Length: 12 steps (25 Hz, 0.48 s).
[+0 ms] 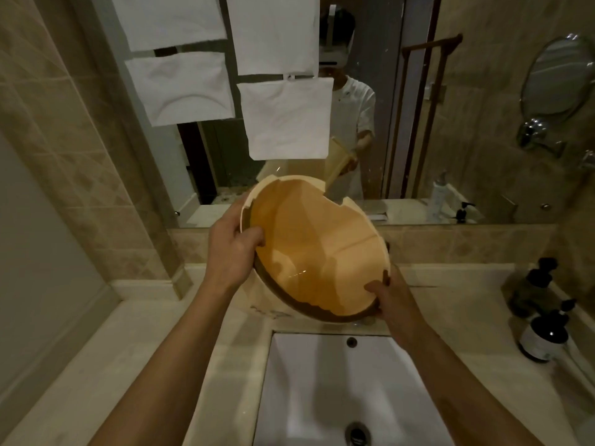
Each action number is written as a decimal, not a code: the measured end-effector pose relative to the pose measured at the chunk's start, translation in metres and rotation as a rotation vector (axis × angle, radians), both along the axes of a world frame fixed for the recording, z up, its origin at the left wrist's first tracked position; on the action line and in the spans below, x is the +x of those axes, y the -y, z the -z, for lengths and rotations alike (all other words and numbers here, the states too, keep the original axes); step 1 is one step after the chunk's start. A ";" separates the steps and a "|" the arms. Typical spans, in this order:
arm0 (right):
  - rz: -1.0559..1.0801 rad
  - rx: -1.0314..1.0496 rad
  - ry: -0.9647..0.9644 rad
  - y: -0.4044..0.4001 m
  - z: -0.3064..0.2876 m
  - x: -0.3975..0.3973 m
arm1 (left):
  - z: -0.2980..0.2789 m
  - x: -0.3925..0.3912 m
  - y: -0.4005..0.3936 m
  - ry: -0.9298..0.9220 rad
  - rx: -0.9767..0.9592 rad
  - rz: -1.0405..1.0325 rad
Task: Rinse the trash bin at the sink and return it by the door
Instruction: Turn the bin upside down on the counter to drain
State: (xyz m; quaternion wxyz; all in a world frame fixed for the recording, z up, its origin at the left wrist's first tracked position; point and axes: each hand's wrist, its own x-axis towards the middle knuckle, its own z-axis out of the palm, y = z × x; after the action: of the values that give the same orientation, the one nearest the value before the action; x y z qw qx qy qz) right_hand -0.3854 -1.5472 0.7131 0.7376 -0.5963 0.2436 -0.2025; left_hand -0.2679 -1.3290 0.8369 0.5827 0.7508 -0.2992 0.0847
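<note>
Trash bin (317, 252) held up above sink (338, 387), tilted, open mouth facing person, beige inside. Left hand (230, 252) on left rim, thumb hooked inside, fingers (225, 217) wrapped behind wall. Right hand (394, 302) at lower right rim, thumb inside, fingers closed behind. Both forearms reach forward over counter (135, 349). Dark pump bottles (541, 317) at counter's right edge.

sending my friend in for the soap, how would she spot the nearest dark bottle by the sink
Start at the white sink and look to the counter on its right, where two dark pump bottles stand. She wants the front bottle, closest to the counter's front edge. Unlike the back bottle, it shows a pale label.
</note>
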 end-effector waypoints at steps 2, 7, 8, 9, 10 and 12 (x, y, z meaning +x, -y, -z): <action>-0.065 0.063 -0.044 -0.009 0.026 0.003 | 0.002 -0.005 0.000 0.023 0.108 0.000; -0.208 0.202 -0.062 -0.046 0.078 0.015 | 0.003 -0.009 0.015 0.272 0.466 -0.025; -0.222 0.269 -0.066 -0.056 0.087 0.020 | 0.004 -0.007 0.020 0.322 0.547 -0.012; -0.230 0.349 -0.069 -0.067 0.094 0.025 | 0.005 -0.006 0.024 0.363 0.629 -0.003; -0.222 0.434 -0.081 -0.076 0.101 0.029 | 0.007 -0.005 0.029 0.411 0.704 0.000; -0.182 0.600 -0.125 -0.092 0.109 0.033 | 0.014 -0.007 0.039 0.512 0.839 0.017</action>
State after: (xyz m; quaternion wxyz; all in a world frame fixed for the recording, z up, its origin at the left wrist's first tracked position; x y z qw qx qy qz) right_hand -0.3519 -1.4548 0.6042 0.8793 -0.3826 0.2830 -0.0179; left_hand -0.2745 -1.3680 0.8229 0.1383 0.8735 -0.4471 0.1340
